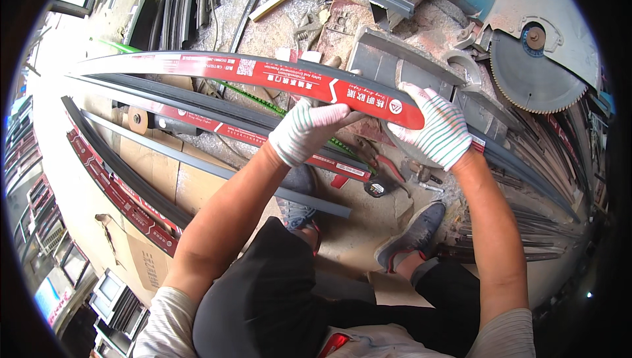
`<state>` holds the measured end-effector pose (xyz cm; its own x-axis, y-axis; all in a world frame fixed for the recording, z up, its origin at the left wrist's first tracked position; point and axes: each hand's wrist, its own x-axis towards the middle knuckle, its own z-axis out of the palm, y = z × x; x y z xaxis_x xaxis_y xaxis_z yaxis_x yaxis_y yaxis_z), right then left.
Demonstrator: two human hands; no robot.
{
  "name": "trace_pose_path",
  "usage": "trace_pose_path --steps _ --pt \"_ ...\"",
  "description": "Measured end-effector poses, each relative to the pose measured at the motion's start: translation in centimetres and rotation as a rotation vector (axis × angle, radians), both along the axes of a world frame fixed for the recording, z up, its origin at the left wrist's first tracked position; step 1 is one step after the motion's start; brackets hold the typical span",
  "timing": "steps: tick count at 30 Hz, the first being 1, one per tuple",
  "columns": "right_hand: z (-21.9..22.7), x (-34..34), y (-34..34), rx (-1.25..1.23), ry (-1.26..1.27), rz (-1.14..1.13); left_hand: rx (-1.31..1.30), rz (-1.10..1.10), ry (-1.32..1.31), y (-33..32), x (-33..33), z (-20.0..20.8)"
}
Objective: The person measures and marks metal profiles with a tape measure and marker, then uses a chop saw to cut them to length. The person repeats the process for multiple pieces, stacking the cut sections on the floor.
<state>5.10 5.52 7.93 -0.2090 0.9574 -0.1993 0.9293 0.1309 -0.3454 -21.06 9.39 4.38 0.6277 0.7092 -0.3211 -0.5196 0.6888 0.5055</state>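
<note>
A long dark grey window-frame profile with red printed protective film [276,75] stretches from the far left to the middle, seemingly curved by the lens. My left hand [313,127], in a white striped glove, grips its lower edge. At its right end my right hand [434,124], gloved alike, is closed round it with the thumb below. Beyond my right hand lies the grey metal bed [395,62] of a cutting saw. Below the profile, more red-filmed profiles [243,131] lie side by side. The palms and some fingers are hidden behind the held piece.
A large toothed saw blade [536,68] stands at the upper right. Red-handled pliers [390,167] and a black tape measure [375,187] lie near my feet. Cardboard [151,174] and more profiles [118,180] are at left. Thin strips [513,233] heap at right.
</note>
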Motion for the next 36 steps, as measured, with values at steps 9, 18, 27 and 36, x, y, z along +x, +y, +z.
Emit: trace_pose_path --steps 9,18,27,36 --pt "-0.8 0.9 -1.1 0.412 0.048 0.157 -0.115 0.094 -0.176 0.7 1.1 1.5" --pt "-0.9 5.0 -4.6 0.397 0.016 0.06 -0.096 0.076 -0.208 0.7 0.3 0.7" --pt "-0.2 23.7 -15.3 0.137 -0.147 -0.198 -0.062 0.068 -0.19 1.2 0.6 1.2" --pt "0.8 19.4 -13.8 0.098 -0.297 -0.172 -0.099 0.09 -0.172 1.2 0.8 1.1"
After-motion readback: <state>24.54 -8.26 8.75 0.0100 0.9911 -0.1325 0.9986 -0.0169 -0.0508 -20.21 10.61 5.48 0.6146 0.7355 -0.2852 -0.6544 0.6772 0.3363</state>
